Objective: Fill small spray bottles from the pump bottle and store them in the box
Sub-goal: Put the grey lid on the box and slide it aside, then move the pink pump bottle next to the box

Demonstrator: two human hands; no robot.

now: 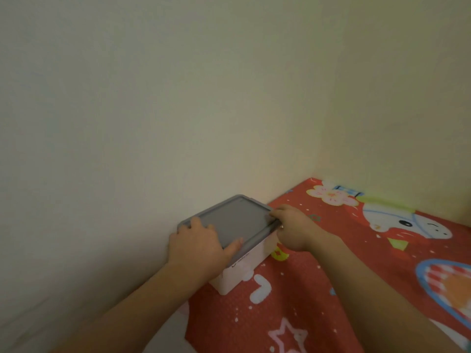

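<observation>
A white box [251, 261] with a grey lid [239, 220] stands against the wall on a red patterned cloth. The lid lies flat on top of the box. My left hand [198, 247] rests on the lid's near left corner, fingers spread over it and thumb along the front edge. My right hand [293, 226] grips the lid's right edge, fingers curled over the rim. No spray bottles or pump bottle are in view; the inside of the box is hidden by the lid.
A pale wall [178, 110] rises right behind the box and meets a second wall in a corner at the right. The red cloth [318, 289] with cartoon prints covers the surface to the right and front.
</observation>
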